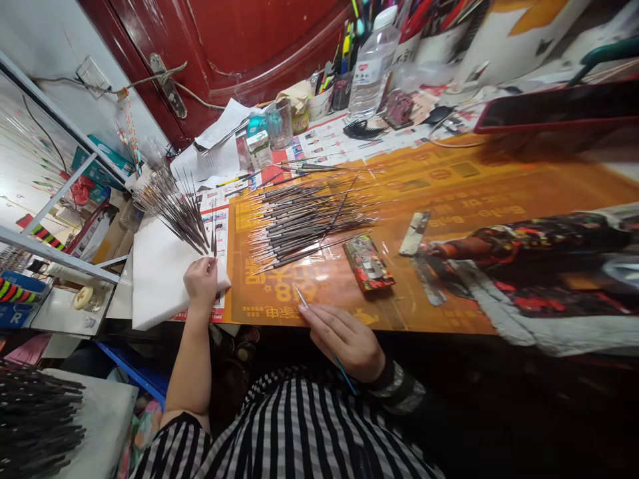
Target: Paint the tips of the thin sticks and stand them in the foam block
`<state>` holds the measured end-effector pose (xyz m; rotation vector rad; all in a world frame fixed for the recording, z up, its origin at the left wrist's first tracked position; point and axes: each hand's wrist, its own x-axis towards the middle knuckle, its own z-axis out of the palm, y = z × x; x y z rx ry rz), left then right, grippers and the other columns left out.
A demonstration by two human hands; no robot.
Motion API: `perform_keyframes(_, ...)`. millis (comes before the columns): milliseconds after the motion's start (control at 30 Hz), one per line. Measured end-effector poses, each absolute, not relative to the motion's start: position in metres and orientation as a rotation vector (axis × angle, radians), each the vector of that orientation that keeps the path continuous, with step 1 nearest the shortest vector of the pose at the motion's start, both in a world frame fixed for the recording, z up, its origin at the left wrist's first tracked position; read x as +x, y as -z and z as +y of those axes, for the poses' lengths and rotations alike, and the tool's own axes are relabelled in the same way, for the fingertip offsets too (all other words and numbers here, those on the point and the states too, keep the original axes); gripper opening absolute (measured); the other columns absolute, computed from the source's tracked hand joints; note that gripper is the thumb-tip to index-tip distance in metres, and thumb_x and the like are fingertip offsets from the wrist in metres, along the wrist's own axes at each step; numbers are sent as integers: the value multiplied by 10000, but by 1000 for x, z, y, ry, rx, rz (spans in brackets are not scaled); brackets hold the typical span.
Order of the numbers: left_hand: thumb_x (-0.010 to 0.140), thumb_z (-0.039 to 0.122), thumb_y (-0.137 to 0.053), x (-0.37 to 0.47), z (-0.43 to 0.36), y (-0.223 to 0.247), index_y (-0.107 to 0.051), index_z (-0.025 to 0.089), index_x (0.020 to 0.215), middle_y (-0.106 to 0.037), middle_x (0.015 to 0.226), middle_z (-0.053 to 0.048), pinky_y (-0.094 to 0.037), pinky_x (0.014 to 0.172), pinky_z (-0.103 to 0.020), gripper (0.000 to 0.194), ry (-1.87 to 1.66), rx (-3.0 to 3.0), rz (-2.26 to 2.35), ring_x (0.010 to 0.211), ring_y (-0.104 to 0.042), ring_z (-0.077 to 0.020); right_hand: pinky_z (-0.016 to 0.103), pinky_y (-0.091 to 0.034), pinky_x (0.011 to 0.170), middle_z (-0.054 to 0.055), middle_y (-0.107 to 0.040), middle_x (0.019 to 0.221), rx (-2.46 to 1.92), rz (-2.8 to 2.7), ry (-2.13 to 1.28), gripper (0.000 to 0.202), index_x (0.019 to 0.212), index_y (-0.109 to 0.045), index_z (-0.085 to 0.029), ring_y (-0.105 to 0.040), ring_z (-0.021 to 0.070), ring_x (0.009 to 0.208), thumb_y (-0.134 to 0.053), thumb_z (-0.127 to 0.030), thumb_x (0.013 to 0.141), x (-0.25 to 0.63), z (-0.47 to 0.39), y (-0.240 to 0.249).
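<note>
My left hand (201,283) pinches the lower end of a thin dark stick (214,233) at the right part of a white foam block (160,279). Many similar dark sticks (182,213) stand in the foam, fanned upward. In my right hand (347,339) is a slim brush (344,374), its pale tip pointing up and left over the orange table sheet (439,313). A pile of grey sticks with thin pointed ends (294,223) lies beyond my hands. Right of the pile sits a small paint-smeared block (368,263).
Behind the pile are a water bottle (372,66), a glass (279,124) and pen cups (342,90). At the right lie a paint-stained cloth (559,326) and a blurred paint-covered object (539,239). A metal rack (54,249) stands at the left.
</note>
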<state>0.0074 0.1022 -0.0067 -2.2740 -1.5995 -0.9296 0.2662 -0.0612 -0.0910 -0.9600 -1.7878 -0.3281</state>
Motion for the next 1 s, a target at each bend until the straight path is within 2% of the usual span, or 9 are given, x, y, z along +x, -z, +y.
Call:
perform_keyframes(233,983,298,-541,31,76,4,-688,192,830,-685,779,-54,-436,738,-322,237,871,-2318,-1371,751,-597,-188,372,-632,866,123,-740,1124,-972,-1754,293,648,1546,-356,-134,-720,237,1001,-546,-47,933,266,-59,90)
perform_keyframes(400,959,286,-591,79,69,15,-664,197,952,-678,933,-65,-463,800,-319,116,601,-2682,-1166,878,-604,-196,370,-640,851,117,-745,1102,-967,-1746,266,660,1550,-353,-155,-730,234,969,-544,-44,927,267,-61,87)
perform_keyframes(533,961,248,-577,95,79,25,-646,184,869,-645,870,-53,-449,761,-305,132,419,-2675,-1233,832,-596,-189,354,-639,852,118,-746,1076,-950,-1712,233,665,1540,-372,-148,-731,221,952,-538,-10,911,273,-65,81)
perform_keyframes(633,960,231,-574,93,83,27,-645,179,844,-639,854,-50,-446,761,-298,146,475,-2672,-1253,824,-591,-187,361,-639,843,129,-740,1066,-985,-1668,233,661,1527,-399,-142,-723,232,971,-546,3,898,283,-70,77)
perform_keyframes(1000,968,225,-539,74,80,-3,-683,193,974,-683,930,-69,-440,842,-334,147,815,-2499,-1092,885,-579,-211,356,-644,818,110,-736,1078,-1170,-1524,410,541,1478,-459,-179,-723,217,975,-494,-87,946,329,-79,64)
